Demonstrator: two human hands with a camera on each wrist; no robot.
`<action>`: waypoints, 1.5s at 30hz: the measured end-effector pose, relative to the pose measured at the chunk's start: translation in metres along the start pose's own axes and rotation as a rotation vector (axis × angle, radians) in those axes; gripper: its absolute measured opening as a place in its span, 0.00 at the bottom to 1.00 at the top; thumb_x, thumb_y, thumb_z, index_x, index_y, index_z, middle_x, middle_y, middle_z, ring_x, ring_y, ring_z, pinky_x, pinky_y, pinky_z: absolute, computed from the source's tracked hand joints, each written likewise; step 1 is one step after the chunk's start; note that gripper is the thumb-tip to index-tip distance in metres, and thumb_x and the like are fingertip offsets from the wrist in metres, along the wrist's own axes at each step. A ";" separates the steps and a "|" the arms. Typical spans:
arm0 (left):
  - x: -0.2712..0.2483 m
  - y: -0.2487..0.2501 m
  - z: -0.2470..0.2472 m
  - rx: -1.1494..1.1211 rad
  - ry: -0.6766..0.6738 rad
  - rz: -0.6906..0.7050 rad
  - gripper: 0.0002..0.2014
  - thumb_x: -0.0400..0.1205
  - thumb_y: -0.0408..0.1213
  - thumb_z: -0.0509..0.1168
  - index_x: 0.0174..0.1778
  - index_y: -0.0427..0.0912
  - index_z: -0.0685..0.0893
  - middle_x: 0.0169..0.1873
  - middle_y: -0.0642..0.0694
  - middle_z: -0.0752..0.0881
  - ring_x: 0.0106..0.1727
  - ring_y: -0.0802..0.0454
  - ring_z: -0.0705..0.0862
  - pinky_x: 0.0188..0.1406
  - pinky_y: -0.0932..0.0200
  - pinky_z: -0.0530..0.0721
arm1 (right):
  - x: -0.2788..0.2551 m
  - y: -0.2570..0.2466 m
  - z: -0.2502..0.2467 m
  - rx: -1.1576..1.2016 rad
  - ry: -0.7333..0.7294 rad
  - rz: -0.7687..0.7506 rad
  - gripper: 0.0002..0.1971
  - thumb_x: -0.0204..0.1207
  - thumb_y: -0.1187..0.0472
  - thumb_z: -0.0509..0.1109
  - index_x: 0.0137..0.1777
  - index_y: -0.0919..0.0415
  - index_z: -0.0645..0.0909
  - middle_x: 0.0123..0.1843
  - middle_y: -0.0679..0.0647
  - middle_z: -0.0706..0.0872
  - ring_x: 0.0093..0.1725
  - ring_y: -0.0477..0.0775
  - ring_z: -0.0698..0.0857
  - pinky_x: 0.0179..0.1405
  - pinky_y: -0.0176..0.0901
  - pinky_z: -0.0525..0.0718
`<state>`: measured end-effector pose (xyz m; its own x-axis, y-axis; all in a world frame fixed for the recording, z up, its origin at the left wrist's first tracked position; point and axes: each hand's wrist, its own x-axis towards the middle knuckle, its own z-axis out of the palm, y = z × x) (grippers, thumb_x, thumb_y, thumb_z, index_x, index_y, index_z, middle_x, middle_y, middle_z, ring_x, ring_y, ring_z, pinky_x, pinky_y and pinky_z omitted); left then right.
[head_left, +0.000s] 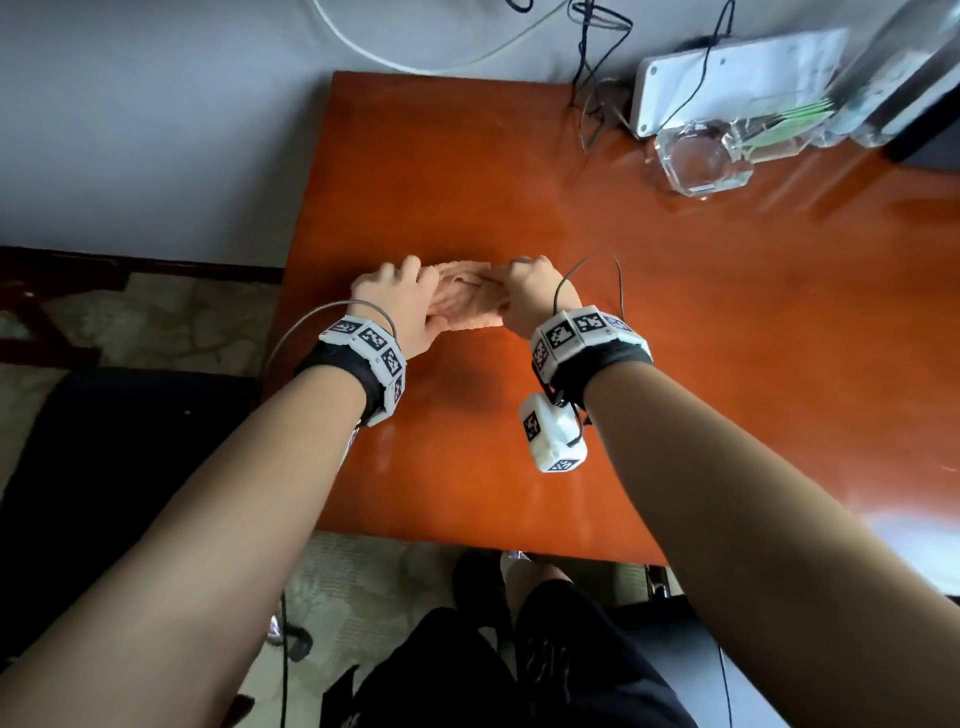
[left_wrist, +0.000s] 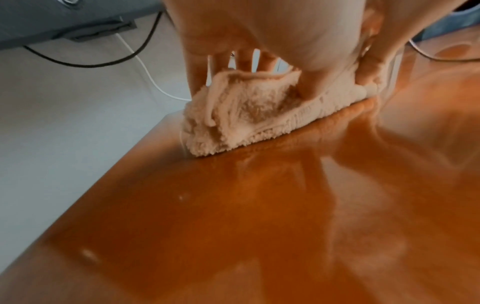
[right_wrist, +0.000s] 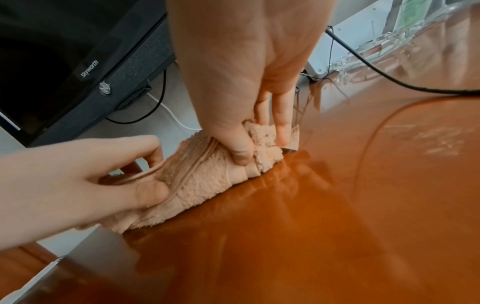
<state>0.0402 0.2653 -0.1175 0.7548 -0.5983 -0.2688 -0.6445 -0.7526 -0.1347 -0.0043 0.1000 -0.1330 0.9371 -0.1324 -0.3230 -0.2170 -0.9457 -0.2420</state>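
A bunched, peach-coloured fluffy towel (head_left: 464, 303) lies on the glossy orange table (head_left: 571, 218), near its left edge. My left hand (head_left: 396, 297) grips the towel's left end, thumb pressed into the folds and fingers curled over the far side. My right hand (head_left: 530, 292) pinches the right end between thumb and fingers. In the left wrist view the towel (left_wrist: 241, 115) is crumpled into ridges under my left hand (left_wrist: 249, 53). In the right wrist view the towel (right_wrist: 205, 174) stretches between my left hand (right_wrist: 85, 174) and my right hand (right_wrist: 249, 115).
A glass ashtray (head_left: 701, 156), a white box (head_left: 727, 83) with cables and a clear holder stand at the table's far right. A dark Skyworth screen (right_wrist: 64, 67) and cords sit beyond the table's far edge. A dark chair (head_left: 104, 467) stands on the left.
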 end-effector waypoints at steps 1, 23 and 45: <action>0.003 0.004 0.000 0.007 0.015 -0.001 0.23 0.81 0.51 0.62 0.65 0.38 0.70 0.59 0.39 0.74 0.60 0.38 0.77 0.50 0.44 0.82 | 0.001 0.004 -0.001 0.002 -0.005 -0.008 0.22 0.79 0.64 0.62 0.73 0.53 0.73 0.64 0.56 0.78 0.68 0.60 0.72 0.57 0.49 0.80; 0.098 0.112 -0.048 0.156 0.031 0.170 0.17 0.84 0.23 0.48 0.69 0.35 0.68 0.66 0.37 0.73 0.70 0.36 0.73 0.61 0.41 0.74 | -0.030 0.110 -0.021 0.257 0.145 0.245 0.21 0.73 0.53 0.72 0.65 0.56 0.79 0.58 0.59 0.81 0.64 0.61 0.77 0.61 0.53 0.81; 0.125 0.182 -0.060 -0.065 0.048 0.641 0.24 0.82 0.44 0.63 0.74 0.45 0.68 0.74 0.46 0.70 0.76 0.45 0.67 0.73 0.46 0.69 | -0.115 0.146 -0.024 0.128 0.108 0.620 0.28 0.75 0.43 0.65 0.72 0.54 0.72 0.65 0.56 0.79 0.67 0.61 0.75 0.59 0.51 0.78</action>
<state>0.0251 0.0371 -0.1187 0.2277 -0.9453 -0.2334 -0.9620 -0.2556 0.0965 -0.1373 -0.0304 -0.1093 0.6482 -0.6784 -0.3458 -0.7519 -0.6421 -0.1496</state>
